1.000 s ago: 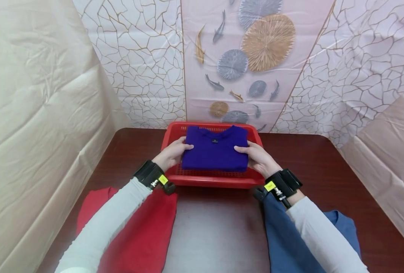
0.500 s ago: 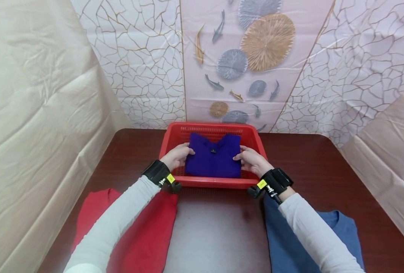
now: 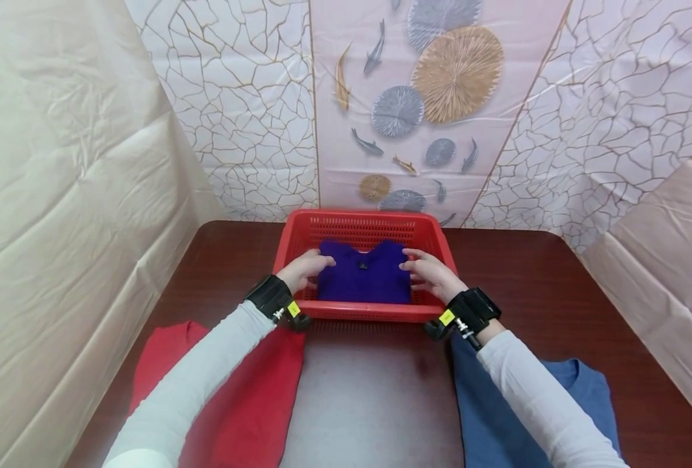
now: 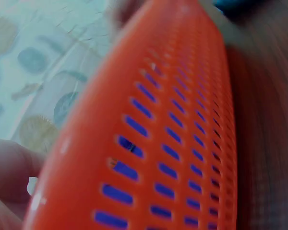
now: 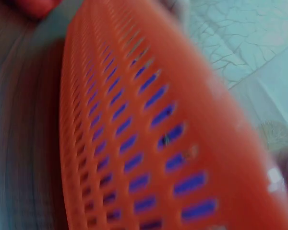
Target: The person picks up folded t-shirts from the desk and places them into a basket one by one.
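Observation:
A folded purple shirt (image 3: 363, 284), its neckline and a small dark label facing up, lies inside the red plastic basket (image 3: 369, 312). At the shirt's left edge is my left hand (image 3: 305, 270), reaching over the basket wall with loose fingers. My right hand (image 3: 432, 274) hovers at the opposite edge, fingers spread and apart. Purple cloth shows through the slots of the basket wall in the left wrist view (image 4: 173, 134) and the right wrist view. Those wrist views hide most of both hands behind the rim.
A red garment (image 3: 246, 403) lies flat on the brown table (image 3: 515, 260) under my left forearm. Under the right forearm lies a blue garment (image 3: 492, 416). Patterned cloth walls (image 3: 252, 117) stand behind the basket and along both sides.
Both hands lowered the purple shirt down and toward me into the basket. Their fingers have since loosened from its edges, and the shirt has settled lower.

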Demonstrator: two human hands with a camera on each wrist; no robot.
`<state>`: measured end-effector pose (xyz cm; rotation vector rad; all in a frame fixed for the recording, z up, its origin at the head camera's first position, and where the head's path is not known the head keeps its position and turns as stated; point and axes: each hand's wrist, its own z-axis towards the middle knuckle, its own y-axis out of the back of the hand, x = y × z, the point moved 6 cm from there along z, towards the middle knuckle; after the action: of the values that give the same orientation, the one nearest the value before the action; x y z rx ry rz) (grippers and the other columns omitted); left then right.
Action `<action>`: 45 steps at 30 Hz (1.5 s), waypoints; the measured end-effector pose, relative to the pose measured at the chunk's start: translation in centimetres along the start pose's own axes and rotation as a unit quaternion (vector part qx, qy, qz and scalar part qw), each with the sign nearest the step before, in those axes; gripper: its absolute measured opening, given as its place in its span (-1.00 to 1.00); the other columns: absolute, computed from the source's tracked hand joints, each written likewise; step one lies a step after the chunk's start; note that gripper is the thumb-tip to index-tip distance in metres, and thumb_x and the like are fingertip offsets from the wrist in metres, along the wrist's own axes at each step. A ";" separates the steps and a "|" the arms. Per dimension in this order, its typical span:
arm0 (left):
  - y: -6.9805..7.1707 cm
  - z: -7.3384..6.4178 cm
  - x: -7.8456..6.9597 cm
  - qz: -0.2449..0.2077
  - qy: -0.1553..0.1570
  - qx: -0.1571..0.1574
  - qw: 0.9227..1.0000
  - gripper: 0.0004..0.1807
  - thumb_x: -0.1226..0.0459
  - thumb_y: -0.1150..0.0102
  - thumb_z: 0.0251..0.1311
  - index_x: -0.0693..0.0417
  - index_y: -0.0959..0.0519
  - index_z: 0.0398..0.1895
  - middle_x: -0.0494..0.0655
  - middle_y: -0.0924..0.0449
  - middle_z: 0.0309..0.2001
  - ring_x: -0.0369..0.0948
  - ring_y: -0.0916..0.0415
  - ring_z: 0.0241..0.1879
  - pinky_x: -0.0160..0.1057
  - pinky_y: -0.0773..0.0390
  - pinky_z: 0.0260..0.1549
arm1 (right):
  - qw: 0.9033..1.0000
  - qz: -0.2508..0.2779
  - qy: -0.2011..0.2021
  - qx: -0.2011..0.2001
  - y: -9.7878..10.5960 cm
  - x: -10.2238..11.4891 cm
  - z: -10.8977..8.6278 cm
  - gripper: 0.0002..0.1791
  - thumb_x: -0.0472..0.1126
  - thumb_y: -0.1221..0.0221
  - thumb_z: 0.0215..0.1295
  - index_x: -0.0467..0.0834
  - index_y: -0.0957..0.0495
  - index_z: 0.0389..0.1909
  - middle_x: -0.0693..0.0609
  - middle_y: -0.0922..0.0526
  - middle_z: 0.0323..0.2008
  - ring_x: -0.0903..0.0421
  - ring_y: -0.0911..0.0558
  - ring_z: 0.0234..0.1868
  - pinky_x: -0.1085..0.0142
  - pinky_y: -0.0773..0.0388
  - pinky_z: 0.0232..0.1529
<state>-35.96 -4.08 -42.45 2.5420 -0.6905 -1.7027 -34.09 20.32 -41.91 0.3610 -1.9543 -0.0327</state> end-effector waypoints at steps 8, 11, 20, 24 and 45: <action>-2.1 -2.7 -2.0 0.454 -0.198 0.059 0.867 -0.60 0.27 0.11 0.30 0.05 -0.45 0.19 0.16 -0.28 0.31 -0.02 -0.08 0.32 0.04 -0.14 0.31 | 0.912 -0.370 0.157 0.083 -1.6 0.2 -1.8 -0.56 -0.19 0.05 0.35 -0.18 -0.38 0.23 -0.30 -0.23 0.33 -0.16 -0.17 0.32 -0.18 -0.10 0.30; -2.8 -2.8 -1.2 0.507 -0.180 0.104 0.837 -0.62 0.24 0.14 0.33 -0.02 -0.49 0.17 0.09 -0.37 0.27 -0.06 -0.17 0.29 0.00 -0.18 0.29 | 0.876 -0.434 0.176 0.114 -2.2 -0.2 -2.1 -0.57 -0.14 0.05 0.35 -0.21 -0.44 0.17 -0.33 -0.29 0.28 -0.18 -0.22 0.29 -0.19 -0.13 0.28; -1.9 -4.2 -2.0 0.474 -0.232 -0.036 0.849 -0.72 0.18 0.01 0.27 -0.07 -0.62 -0.05 -0.09 -0.65 -0.08 -0.22 -0.51 -0.27 -0.17 -0.56 -0.29 | 0.893 -0.404 0.194 -0.031 -2.5 1.2 -2.9 -0.69 -0.11 -0.05 0.31 -0.09 -0.58 0.00 -0.12 -0.64 -0.04 0.02 -0.57 -0.18 0.14 -0.54 -0.27; -2.0 -9.3 -3.9 0.427 -0.344 -0.200 0.812 -0.81 0.17 -0.04 0.22 -0.11 -0.64 -0.21 -0.20 -0.66 -0.35 -0.30 -0.41 -0.56 -0.29 -0.46 -0.70 | 0.901 -0.295 0.288 -0.137 -3.8 3.4 -6.6 -0.79 -0.11 -0.09 0.29 -0.02 -0.60 -0.13 -0.01 -0.71 -0.33 0.10 -0.58 -0.44 0.28 -0.45 -0.61; 6.3 -23.0 10.6 0.444 -0.257 -0.405 0.757 -0.82 0.08 -0.24 0.02 -0.04 -0.57 -0.38 -0.12 -0.56 -0.46 -0.13 -0.46 -0.49 -0.16 -0.41 -0.83 | 0.761 -0.490 0.423 -0.036 -20.3 -3.4 -14.2 -0.65 0.08 -0.15 0.19 -0.07 -0.61 -0.15 0.03 -0.59 -0.15 0.09 -0.49 -0.09 0.14 -0.59 -0.20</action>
<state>-14.58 -18.97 -40.76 0.9016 -0.7394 -1.6997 -15.24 3.88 -42.98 1.1012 -0.6999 -0.5294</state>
